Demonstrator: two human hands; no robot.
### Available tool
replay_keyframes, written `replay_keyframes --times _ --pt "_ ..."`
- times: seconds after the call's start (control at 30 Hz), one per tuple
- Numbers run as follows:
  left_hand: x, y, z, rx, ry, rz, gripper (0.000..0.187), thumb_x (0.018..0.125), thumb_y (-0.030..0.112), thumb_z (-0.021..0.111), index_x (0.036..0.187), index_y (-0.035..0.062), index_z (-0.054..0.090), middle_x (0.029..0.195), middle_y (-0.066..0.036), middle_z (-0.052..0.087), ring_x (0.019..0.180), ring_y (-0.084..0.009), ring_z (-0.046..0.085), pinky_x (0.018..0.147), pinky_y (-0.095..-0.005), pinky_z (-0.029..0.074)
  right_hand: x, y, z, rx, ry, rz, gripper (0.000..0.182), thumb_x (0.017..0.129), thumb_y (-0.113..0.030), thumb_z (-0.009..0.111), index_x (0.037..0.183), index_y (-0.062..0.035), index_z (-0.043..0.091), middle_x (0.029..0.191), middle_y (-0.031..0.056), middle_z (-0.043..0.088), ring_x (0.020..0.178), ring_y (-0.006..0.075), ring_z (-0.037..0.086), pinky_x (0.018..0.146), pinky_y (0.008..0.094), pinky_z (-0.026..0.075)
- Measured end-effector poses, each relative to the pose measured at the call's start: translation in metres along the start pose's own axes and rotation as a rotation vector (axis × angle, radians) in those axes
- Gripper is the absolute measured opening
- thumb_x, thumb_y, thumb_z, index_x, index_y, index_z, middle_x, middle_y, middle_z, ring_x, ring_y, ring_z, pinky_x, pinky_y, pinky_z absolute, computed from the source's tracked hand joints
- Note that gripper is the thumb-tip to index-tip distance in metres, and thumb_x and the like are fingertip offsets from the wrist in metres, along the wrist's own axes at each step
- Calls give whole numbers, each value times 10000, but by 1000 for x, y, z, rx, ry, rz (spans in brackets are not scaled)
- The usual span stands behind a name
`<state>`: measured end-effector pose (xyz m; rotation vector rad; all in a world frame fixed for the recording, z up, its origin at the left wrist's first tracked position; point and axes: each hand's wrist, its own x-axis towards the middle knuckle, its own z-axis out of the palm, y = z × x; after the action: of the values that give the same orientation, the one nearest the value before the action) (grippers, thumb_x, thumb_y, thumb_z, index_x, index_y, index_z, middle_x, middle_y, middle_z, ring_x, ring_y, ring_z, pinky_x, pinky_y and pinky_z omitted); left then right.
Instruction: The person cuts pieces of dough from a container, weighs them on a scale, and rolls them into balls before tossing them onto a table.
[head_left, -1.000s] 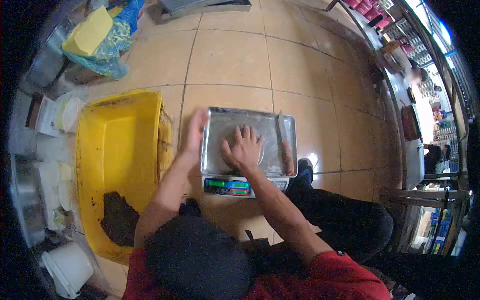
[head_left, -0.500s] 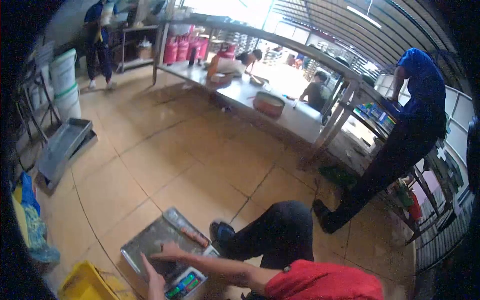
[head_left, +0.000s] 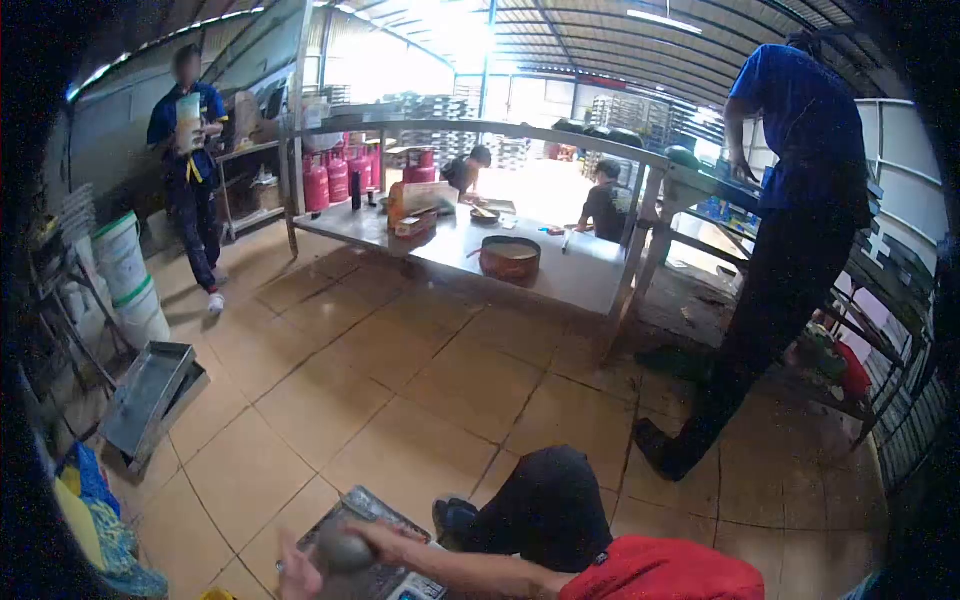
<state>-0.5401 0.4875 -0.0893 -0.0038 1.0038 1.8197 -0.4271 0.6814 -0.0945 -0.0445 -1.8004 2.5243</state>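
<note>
My right hand [head_left: 383,543], at the end of a bare forearm from a red sleeve, grips a dark grey rounded thing [head_left: 345,552], perhaps a metal bowl; blur hides its exact kind. It is over the flat metal top of a digital scale [head_left: 362,500] on the floor. Part of the scale's display [head_left: 412,590] shows at the bottom edge. My left hand [head_left: 298,572] is just left of the rounded thing, blurred and partly cut off, its fingers apart and seemingly holding nothing.
Grey metal trays [head_left: 150,400] and stacked white buckets [head_left: 132,280] stand left. A low metal table [head_left: 570,270] holds a round pan [head_left: 510,258]. One person [head_left: 800,150] stands right, another [head_left: 190,150] far left holding a container. A yellow-blue bag [head_left: 100,520] lies lower left.
The view has tilted up, so the scale sits lower. My right hand now holds the grey rounded thing above it. The person at far left has come closer.
</note>
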Motion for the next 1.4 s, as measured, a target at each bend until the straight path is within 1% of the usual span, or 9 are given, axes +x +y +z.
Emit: replay_keyframes --times 0.1,0.33,0.4,0.57,0.67,0.77,1.1,1.27,1.4 --pt "-18 46 28 250 144 228 795 805 656 417 1430 235 164 1450 -178 192 1292 -313 276 964 -612 281 57 -115 -75 223 50 -200 383 889 -375 521 1134 -80 527 1069 59 571 1001 175 534 873 341 440" --pt "-67 49 -10 336 271 314 639 822 525 493 1351 200 341 1319 -144 352 1225 -280 336 919 -559 342 0 -529 -90 202 803 -1134 985 751 -351 725 1400 -43 51 1351 161 371 1336 211 228 1097 481 140" --pt "-50 30 -46 267 243 320 624 817 503 520 1330 186 362 1276 -127 379 1175 -264 374 885 -514 374 -5 -505 -93 -2 614 -971 1020 776 -344 699 1413 -112 -64 1402 140 282 1312 274 267 1088 508 154" --pt "-77 15 -13 219 324 296 566 814 424 572 1285 165 395 1220 -98 435 1099 -243 438 832 -433 421 60 -405 -140 -222 436 -634 395 870 -279 579 1180 -77 439 1005 60 539 925 168 559 756 367 497" --pt "-130 19 52 274 453 232 726 864 631 322 1411 161 246 1460 -96 227 1360 -291 163 1090 -474 167 63 -368 -110 -338 376 -371 319 866 -272 591 1106 -76 515 875 27 585 792 136 593 661 324 513" --pt "-120 -18 -71 141 418 419 514 861 469 466 1286 189 397 1176 -105 518 999 -245 517 819 -424 442 86 -309 -98 -531 277 -130 272 854 -272 605 1024 -62 568 822 42 597 729 133 597 594 286 500" --pt "-271 -126 -107 31 992 714 382 860 340 529 1160 106 503 1024 -59 568 946 -173 531 786 -346 434 36 25 -69 -1723 -434 214 614 767 -509 599 1068 25 564 1079 260 571 968 421 553 872 467 430" --pt "-377 -195 -102 229 1558 509 346 905 251 501 1154 11 516 1109 -85 558 1053 -187 507 906 -309 379 -2 54 -48 -1827 -92 38 373 870 -348 498 1043 -25 567 820 163 619 673 319 594 592 410 494" --pt "-437 -274 -144 259 1812 485 349 881 234 550 1136 -2 522 1086 -135 579 1049 -232 540 895 -314 402 -3 33 1 -1849 106 426 349 872 -267 450 1094 -20 556 1048 192 553 895 331 556 794 421 443"
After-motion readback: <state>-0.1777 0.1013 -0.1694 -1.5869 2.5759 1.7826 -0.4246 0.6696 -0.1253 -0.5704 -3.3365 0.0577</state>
